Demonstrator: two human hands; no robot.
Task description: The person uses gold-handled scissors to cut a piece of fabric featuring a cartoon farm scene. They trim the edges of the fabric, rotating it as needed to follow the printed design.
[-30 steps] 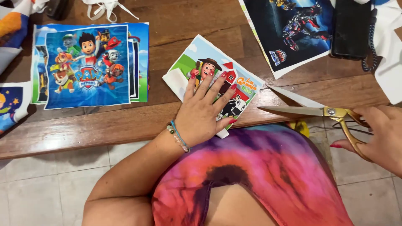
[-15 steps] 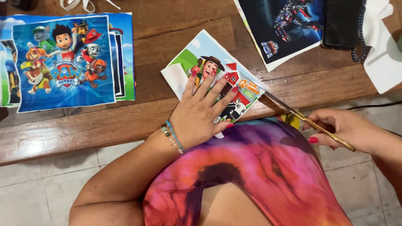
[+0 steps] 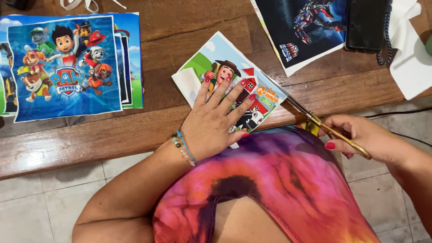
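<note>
While your left hand [image 3: 216, 126] lies flat on the farm picture [image 3: 231, 85], its fingers [image 3: 225, 92] are spread wide and press the paper down on the wooden desk [image 3: 171, 49]. The farm picture sits near the front edge of the desk, and one corner of it hangs a little over that edge, toward your colourful shirt [image 3: 279, 180]. Your right hand [image 3: 364, 139] is to the right of the farm picture, off the desk. Its fingers are curled around the handles of the gold scissors [image 3: 315, 119] and pinch them tight. The scissor blades lie along the right edge of the farm picture and touch it; you cannot tell how far apart the blades are. To the left of the farm picture, well apart from it, is a stack of blue puppy pictures [image 3: 67, 67]. Behind the farm picture and to the right, near it, is a dark robot picture [image 3: 306, 31]. A black phone [image 3: 366, 24] lies on that dark picture, with a blue cord [image 3: 387, 45] beside it. White paper [image 3: 411, 67] lies farther right of the farm picture, at the desk's end.
</note>
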